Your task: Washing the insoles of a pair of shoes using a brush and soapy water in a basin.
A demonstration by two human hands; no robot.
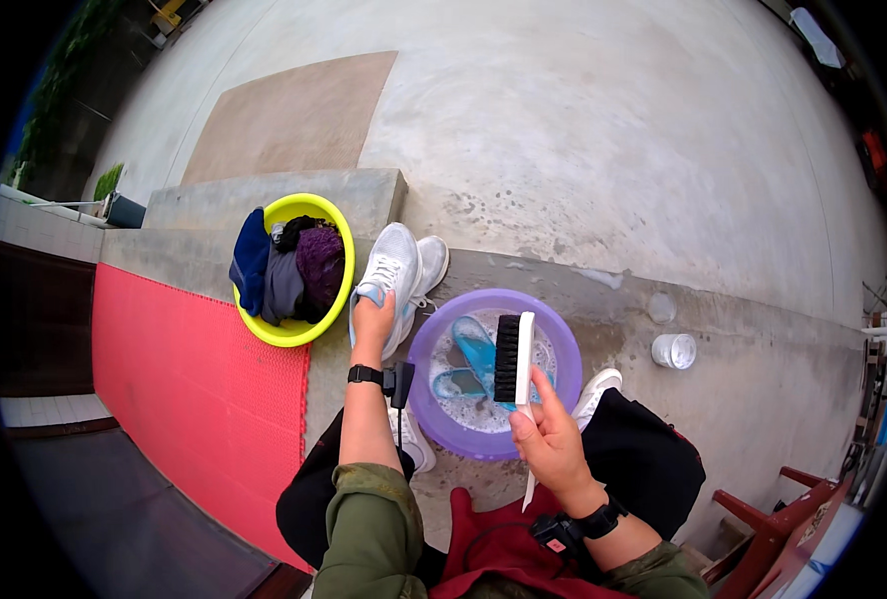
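A person's left hand (371, 321), left of centre in the frame, is closed on a pale sneaker (387, 262), thumb at its opening and toe toward the top, a hold that probably steadies it by the heel end. At centre right, the right hand (551, 439) has its fingers wrapped around the handle of a white brush (525, 361), apparently gripped there so that the black bristles, facing left, stay free. Below the brush, a purple basin (567, 344) of sudsy water sits between the person's feet, seemingly for easy reach of both hands. A yellow-green basin (286, 337) stands upper left of it, perhaps to keep its clothes (315, 268) apart from the suds.

The count: one brush; two basins; two pale sneakers, the second (432, 263) just right of the first, its support unclear; two blue pieces of footwear (474, 344) in the suds; at least four garments, judged by colour; one white tub (674, 350) at right; one red mat (189, 399) at left.
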